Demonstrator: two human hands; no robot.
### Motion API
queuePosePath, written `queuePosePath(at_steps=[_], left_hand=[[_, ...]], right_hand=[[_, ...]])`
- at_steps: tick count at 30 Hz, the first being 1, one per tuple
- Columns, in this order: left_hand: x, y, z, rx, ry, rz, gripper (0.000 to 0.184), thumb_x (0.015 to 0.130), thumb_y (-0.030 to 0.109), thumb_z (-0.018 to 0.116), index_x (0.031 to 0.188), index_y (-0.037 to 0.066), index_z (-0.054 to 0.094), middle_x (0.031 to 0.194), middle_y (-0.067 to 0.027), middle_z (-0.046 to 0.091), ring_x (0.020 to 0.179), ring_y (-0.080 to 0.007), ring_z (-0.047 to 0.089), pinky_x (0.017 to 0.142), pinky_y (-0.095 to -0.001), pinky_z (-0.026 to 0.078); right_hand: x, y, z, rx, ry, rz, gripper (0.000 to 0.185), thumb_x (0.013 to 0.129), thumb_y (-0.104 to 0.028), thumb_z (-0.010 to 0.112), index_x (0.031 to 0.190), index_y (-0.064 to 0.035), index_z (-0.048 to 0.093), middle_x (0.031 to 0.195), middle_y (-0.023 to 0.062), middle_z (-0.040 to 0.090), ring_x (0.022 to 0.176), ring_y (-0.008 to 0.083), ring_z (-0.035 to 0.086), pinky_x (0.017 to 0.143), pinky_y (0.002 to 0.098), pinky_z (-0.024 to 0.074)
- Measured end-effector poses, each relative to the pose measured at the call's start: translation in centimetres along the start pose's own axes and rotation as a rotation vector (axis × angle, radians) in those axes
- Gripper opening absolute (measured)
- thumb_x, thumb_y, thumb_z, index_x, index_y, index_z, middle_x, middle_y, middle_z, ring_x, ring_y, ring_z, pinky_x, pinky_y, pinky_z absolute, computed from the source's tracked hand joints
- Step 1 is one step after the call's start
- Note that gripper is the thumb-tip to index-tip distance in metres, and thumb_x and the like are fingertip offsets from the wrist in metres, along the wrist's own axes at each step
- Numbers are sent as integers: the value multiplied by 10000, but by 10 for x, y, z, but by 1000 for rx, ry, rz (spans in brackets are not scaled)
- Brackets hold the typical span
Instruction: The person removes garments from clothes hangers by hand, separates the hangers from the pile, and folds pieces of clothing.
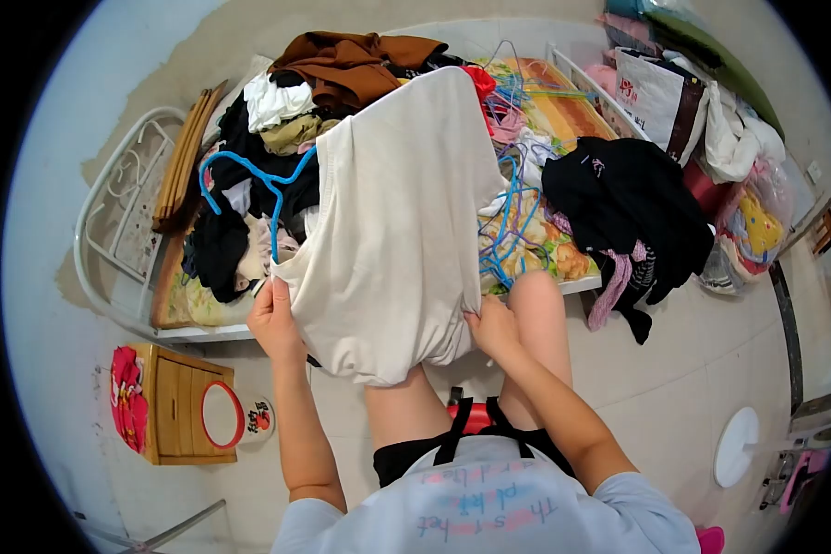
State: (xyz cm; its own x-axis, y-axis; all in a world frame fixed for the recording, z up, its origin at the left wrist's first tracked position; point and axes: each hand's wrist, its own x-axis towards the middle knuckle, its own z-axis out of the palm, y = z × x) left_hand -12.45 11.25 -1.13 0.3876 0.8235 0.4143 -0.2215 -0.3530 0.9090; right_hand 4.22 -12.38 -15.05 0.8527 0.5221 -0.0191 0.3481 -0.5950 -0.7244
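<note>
A cream-white garment (392, 222) spreads across my lap and over the bed's near edge. My left hand (275, 323) is closed on its left edge, thumb on top. Right above that hand, a blue hanger (270, 177) sits at the garment's left side with its hook pointing left. Parts of the hanger's arms are hidden by the cloth, and whether my left fingers also touch it I cannot tell. My right hand (494, 328) pinches the garment's lower right edge, beside my knee.
Clothes in a heap, including a brown garment (355, 66), cover the bed's left part. Loose hangers (517, 226) lie on the floral mattress. A black garment (623, 208) overhangs the right edge. A wooden cabinet (175, 397) and white bin (240, 415) stand at left; bags (656, 102) pile up right.
</note>
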Motion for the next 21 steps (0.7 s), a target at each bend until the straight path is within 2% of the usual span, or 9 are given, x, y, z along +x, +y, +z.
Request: queuePosePath(at_steps=[2,4,6,9,11,14,15,17,21], left_hand=[[3,-3,1,65,15,-26,238,901,187,544,971,-24,626,859,-9,622,726,-58,531,650,-196,423],[6,6,7,17,45,-65,232,894,189,555,945,-24,633,826,4,610,714,-51,509,638,-193,408],[12,5,9,-24,52,-131,232,890,187,561,952,-24,632,830,-1,616,730,-58,520,648,-195,413],[19,5,26,-95,8,-222,254,899,187,540,997,-36,612,892,-31,632,768,-85,562,684,-215,444],[26,-8,39,-138,42,-286,268,907,188,519,1011,-47,597,931,-51,636,792,-109,586,706,-235,462],[36,-27,48,-278,134,-355,270,914,188,502,984,-53,600,906,-52,634,760,-111,575,687,-240,463],[38,-32,47,-277,132,-357,270,914,188,502,984,-53,600,906,-52,634,760,-111,575,687,-240,463],[36,-42,42,-38,238,-184,272,913,189,501,957,-57,610,861,-46,631,720,-94,547,667,-231,445],[18,-52,38,136,181,-90,272,912,194,507,930,-54,619,817,-25,624,699,-69,516,648,-218,424]], right_hand=[[-3,9,-17,110,-100,-189,322,798,-272,610,919,25,588,786,189,602,718,258,625,635,385,491],[-13,-11,-88,496,-559,-21,325,831,-319,589,865,4,591,623,87,586,533,163,591,476,294,462],[-14,-18,-158,505,-299,31,309,866,-327,557,851,-20,589,583,25,562,412,85,507,380,217,388],[9,-8,-226,1201,79,-231,228,893,-266,524,922,-47,582,697,-11,592,555,77,548,514,195,438],[32,-14,-236,1243,306,-260,282,913,-275,484,1072,-50,547,990,32,593,842,88,555,736,239,441],[71,55,-216,998,243,-183,467,927,-355,429,1284,-54,427,1311,82,401,1115,153,435,951,311,340],[66,68,-204,1095,179,9,522,911,-383,452,1310,-50,399,1296,75,420,1109,162,448,968,304,334],[52,98,-178,664,185,67,540,892,-353,496,1318,-40,386,1312,104,406,1108,192,456,966,296,338],[-7,105,-123,578,25,81,714,767,-321,662,1331,-15,348,1274,170,434,1084,262,478,949,321,359]])
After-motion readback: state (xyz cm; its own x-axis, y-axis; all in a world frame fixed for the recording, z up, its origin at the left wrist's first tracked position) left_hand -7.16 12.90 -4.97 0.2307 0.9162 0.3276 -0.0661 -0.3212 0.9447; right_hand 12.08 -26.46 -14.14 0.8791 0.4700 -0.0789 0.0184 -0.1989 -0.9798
